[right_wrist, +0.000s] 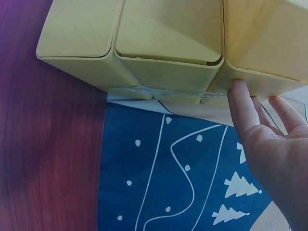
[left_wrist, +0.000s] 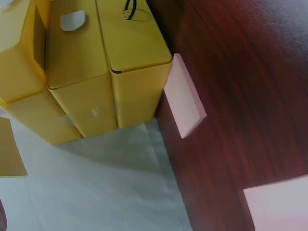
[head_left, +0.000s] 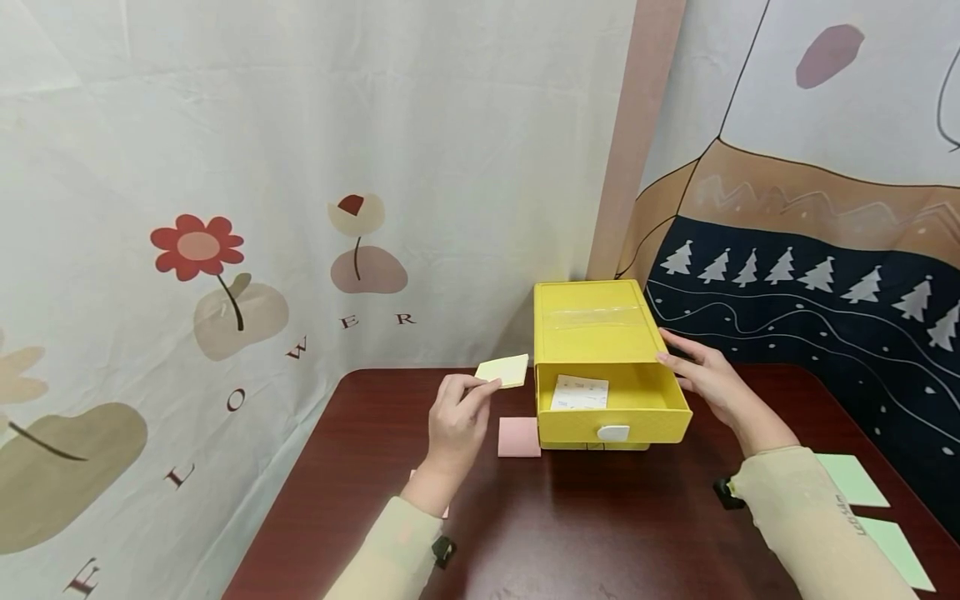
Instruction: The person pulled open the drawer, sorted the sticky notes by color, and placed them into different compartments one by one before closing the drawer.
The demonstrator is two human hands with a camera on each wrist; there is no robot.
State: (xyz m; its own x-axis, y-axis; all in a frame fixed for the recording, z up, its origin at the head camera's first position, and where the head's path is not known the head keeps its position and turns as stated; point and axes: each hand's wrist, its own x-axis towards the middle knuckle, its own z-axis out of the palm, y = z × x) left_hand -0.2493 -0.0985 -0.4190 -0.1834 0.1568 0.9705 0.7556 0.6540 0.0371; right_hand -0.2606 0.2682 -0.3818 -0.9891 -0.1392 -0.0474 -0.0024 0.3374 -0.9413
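Observation:
My left hand (head_left: 459, 421) pinches a pale yellow sticky-note pad (head_left: 504, 371) between thumb and fingers, raised just left of a yellow drawer box (head_left: 588, 321). The pad shows at the left edge of the left wrist view. The box's top drawer (head_left: 570, 427) is pulled out toward me, and a white printed slip (head_left: 580, 392) lies inside it. At the box's right side is my right hand (head_left: 708, 379), its fingers extended; in the right wrist view the fingertips (right_wrist: 239, 89) touch the upper side wall.
A pink sticky-note pad (head_left: 519, 437) lies beside the box's left front corner. Another pink pad (left_wrist: 281, 204) is partly hidden under my left arm in the head view. Two green sheets (head_left: 855, 479) lie at the table's right. Printed cloth (head_left: 465, 167) hangs behind the dark red table (head_left: 570, 533).

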